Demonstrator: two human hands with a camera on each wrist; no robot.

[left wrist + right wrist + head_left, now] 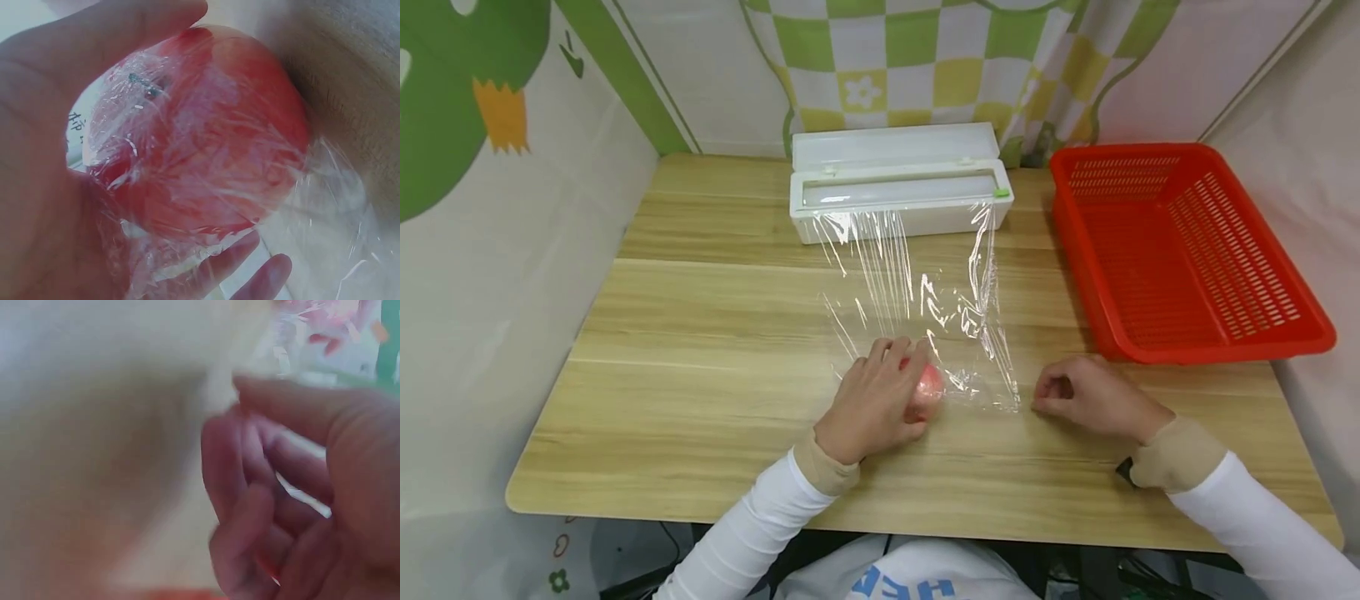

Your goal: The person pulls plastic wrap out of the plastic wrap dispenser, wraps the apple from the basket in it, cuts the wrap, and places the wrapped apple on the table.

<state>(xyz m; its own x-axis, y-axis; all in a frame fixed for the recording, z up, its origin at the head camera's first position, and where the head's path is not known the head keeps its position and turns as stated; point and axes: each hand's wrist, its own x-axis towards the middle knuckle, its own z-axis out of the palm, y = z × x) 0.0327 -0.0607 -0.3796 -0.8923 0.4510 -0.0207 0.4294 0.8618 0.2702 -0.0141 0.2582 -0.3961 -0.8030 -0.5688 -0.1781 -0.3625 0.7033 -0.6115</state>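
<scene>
A red fruit (929, 393), sheathed in cling film (951, 312) drawn from the white dispenser (901, 173), is clasped by the curled fingers and thumb of the left hand (872, 408), its forearm angled forward from the near edge of the table (700, 333). The right hand (1097, 396) is held low beside the film's corner, fingers curled, thumb tip brought to the index finger, nothing seen gripped.
</scene>
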